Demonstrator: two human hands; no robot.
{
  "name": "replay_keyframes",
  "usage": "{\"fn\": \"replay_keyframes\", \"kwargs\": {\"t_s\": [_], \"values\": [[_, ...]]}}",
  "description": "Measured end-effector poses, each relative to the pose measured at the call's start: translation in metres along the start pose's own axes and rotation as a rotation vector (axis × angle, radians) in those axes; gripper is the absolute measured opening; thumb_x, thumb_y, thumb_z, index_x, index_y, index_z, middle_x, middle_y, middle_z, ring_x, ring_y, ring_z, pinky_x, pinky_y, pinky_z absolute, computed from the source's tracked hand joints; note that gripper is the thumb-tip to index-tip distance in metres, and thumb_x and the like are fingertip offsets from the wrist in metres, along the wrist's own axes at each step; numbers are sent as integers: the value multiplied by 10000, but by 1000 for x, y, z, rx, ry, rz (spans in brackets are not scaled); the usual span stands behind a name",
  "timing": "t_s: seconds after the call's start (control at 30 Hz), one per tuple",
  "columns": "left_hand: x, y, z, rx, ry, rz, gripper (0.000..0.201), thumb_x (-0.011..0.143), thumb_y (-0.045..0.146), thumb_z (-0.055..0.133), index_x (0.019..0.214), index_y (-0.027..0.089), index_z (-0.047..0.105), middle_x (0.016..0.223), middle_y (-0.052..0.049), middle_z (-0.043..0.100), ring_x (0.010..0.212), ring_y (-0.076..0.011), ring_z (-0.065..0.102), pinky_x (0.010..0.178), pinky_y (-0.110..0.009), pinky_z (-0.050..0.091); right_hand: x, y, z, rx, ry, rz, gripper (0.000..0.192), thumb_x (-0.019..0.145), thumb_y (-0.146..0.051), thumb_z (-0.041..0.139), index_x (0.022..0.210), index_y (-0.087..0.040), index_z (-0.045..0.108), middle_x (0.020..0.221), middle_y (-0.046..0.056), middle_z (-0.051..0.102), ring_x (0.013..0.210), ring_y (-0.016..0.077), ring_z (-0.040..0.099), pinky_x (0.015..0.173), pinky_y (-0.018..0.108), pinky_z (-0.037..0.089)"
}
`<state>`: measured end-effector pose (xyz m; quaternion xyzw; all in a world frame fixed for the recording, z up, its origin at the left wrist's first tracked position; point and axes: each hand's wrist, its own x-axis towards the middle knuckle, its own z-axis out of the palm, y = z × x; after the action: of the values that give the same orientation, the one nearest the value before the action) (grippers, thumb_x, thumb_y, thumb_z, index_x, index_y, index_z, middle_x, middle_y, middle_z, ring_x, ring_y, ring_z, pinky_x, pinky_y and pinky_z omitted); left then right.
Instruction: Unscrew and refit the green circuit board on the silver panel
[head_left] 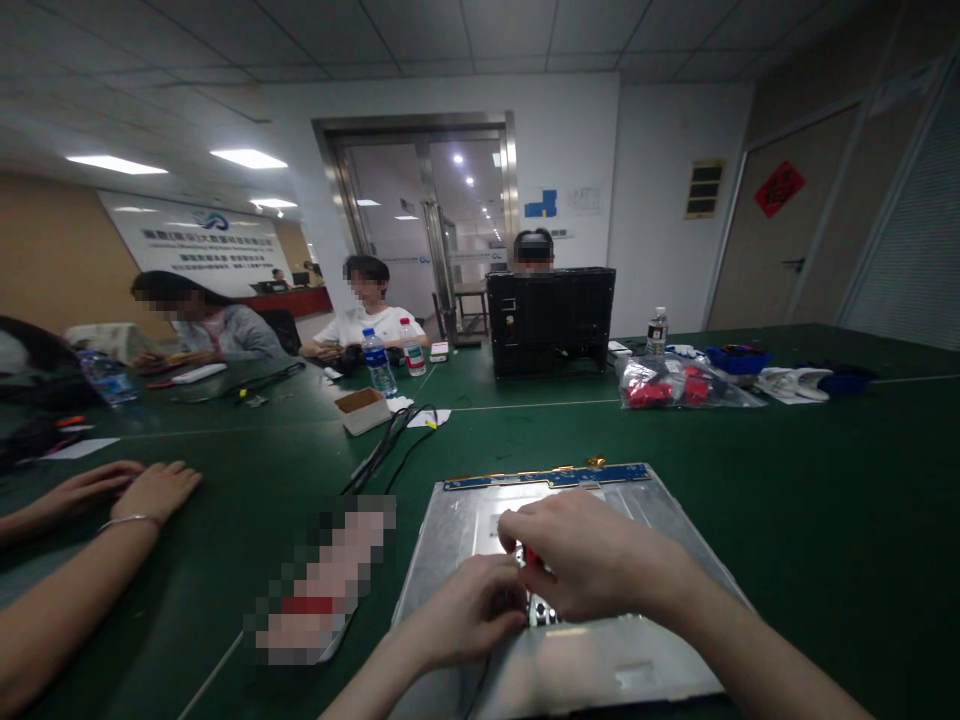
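A flat silver metal panel [450, 560] with a blue circuit strip [547, 477] along its far edge lies on the green table in front of me. My right hand [592, 560] rests on the panel's middle, fingers closed around a small red-handled tool [531, 556] pressed down on the panel. My left hand [465, 610] sits just beside it on the panel, fingers curled against a small part under the tool. What lies beneath the hands is hidden.
Another person's forearms and hands [142, 495] rest on the table at the left. A pixelated object [322, 590] lies left of the panel, black cables [390, 445] behind it. Farther off are a cardboard box [362, 408], water bottles [377, 362], a black case [551, 320], a plastic bag of red parts [667, 385] and seated people.
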<state>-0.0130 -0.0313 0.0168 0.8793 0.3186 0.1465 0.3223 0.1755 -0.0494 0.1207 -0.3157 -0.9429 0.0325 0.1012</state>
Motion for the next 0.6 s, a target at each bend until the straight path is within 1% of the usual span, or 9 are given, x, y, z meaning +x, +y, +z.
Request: {"fn": "replay_keyframes", "kwargs": {"t_s": [0.1,0.17,0.23,0.3,0.4,0.5,0.6], "values": [[0,-2,1,-15,-6,-21,138,741,96,557,856,150,610,742,-8,628,621,-135,524,548,-202,373,2,1,2,-70,3,72,196,806,-287,552,970,-193,602,789,43,692,661,178,596,506,283,209],[0,-3,1,-18,0,-17,172,729,85,552,875,151,616,770,-15,635,649,-143,540,564,-205,381,2,1,2,-78,-3,74,196,819,-314,548,963,-194,605,758,38,687,656,182,599,507,282,208],[0,-3,1,1,26,0,143,719,87,558,833,149,617,782,-17,635,683,-153,550,593,-211,387,1,1,1,-54,7,43,218,810,-325,552,976,-188,590,804,44,687,681,187,602,513,280,227],[0,-2,1,9,44,10,74,727,100,561,765,146,605,747,-11,621,674,-150,540,595,-212,382,-1,0,0,-18,13,2,253,781,-307,565,998,-177,563,891,61,680,723,191,603,522,278,253],[1,0,0,-52,6,6,58,761,116,547,766,143,598,700,1,601,622,-133,515,556,-202,369,-2,-1,-2,24,-8,-20,310,763,-253,566,1060,-174,519,985,74,664,779,190,603,542,276,286],[0,0,1,-51,-11,-3,75,786,144,552,826,142,615,739,-13,622,638,-138,522,573,-206,387,-2,-2,-1,31,-17,-10,317,790,-231,542,1099,-176,499,989,71,670,792,190,612,552,280,293],[-1,-2,1,4,-8,-25,120,792,162,563,894,151,627,793,-27,637,675,-149,533,618,-221,408,1,-3,1,-19,0,37,267,813,-256,532,1066,-172,523,918,66,688,748,198,624,528,286,267]]}}
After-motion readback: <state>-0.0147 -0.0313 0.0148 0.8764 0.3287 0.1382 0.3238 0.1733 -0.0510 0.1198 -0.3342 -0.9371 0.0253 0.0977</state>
